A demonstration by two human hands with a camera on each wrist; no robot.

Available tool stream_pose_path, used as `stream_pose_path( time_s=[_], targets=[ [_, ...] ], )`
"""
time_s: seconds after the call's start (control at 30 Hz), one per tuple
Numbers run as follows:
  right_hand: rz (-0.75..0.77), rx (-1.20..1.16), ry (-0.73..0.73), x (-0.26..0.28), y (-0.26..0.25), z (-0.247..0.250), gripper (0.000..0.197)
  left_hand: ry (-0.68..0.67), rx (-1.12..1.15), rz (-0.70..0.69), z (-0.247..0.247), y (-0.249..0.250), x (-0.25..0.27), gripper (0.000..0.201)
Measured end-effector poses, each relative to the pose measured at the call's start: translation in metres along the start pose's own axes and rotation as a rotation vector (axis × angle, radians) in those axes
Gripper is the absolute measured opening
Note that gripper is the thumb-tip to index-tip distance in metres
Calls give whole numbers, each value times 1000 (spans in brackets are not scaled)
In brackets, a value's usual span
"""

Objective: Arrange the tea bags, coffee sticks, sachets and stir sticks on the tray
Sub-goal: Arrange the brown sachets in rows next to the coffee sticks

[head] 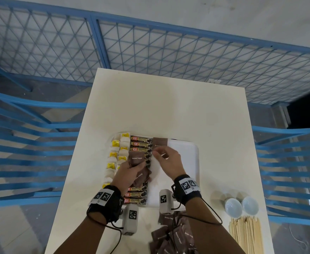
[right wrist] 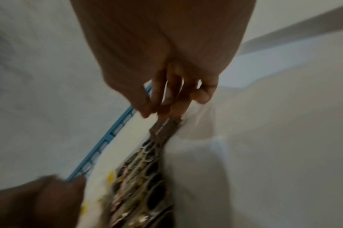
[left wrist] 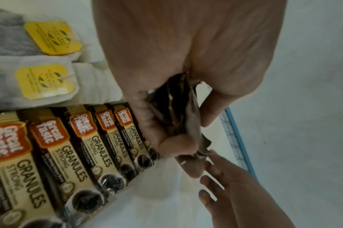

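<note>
A white tray (head: 187,162) lies on the table, with tea bags (head: 117,154) down its left side and a column of coffee sticks (head: 140,143) beside them. My left hand (head: 141,165) grips a bunch of brown sugar sachets (head: 136,158) over the coffee sticks; the left wrist view shows this bunch (left wrist: 178,115) clamped between thumb and fingers. Just right of the column, my right hand (head: 159,153) pinches one brown sachet (head: 159,142) that lies at the tray's far edge. The right wrist view is blurred, but curled fingers (right wrist: 166,98) meet that sachet (right wrist: 164,128).
A loose pile of brown sachets (head: 174,237) sits at the table's near edge, under my right forearm. Wooden stir sticks (head: 246,235) lie at the near right, with two white rounded objects (head: 233,208) behind them. A blue mesh fence (head: 150,52) surrounds the table.
</note>
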State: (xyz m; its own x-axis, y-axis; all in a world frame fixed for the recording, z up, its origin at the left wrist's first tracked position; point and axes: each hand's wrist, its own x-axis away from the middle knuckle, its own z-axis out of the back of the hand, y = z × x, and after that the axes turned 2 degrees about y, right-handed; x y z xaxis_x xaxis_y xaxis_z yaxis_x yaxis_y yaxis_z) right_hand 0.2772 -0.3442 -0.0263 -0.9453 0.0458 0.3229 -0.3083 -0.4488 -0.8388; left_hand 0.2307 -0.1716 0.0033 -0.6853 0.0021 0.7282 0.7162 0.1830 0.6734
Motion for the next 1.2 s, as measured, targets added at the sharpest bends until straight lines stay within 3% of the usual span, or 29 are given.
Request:
stream_pose_path(
  time_s=[0.1,0.2,0.4,0.63,0.8,0.97,1.1,1.2],
  targets=[
    [34,-58,-163,9,-15,-2,13,-87,-19,-16,-2,3,5,17],
    [79,26,-225,8,-21,-4,15,-122,-37,-32,-2,2,6,18],
    [37,-36,-113,4,-25,7,11,-67,67,25,2,-3,11,20],
    [-5,26,-158,14,-24,21,16,-43,279,83,9,0,10,19],
    [0,27,-212,21,-24,23,13,-66,29,-54,4,-1,15,31],
    [-37,-81,-183,23,-23,27,15,-39,83,-46,5,-6,15,19],
    [-68,-161,-128,25,-21,24,8,-59,104,-40,2,-5,15,26],
    [-40,-119,-169,24,-23,25,7,-11,21,-115,-2,1,17,22]
  ],
)
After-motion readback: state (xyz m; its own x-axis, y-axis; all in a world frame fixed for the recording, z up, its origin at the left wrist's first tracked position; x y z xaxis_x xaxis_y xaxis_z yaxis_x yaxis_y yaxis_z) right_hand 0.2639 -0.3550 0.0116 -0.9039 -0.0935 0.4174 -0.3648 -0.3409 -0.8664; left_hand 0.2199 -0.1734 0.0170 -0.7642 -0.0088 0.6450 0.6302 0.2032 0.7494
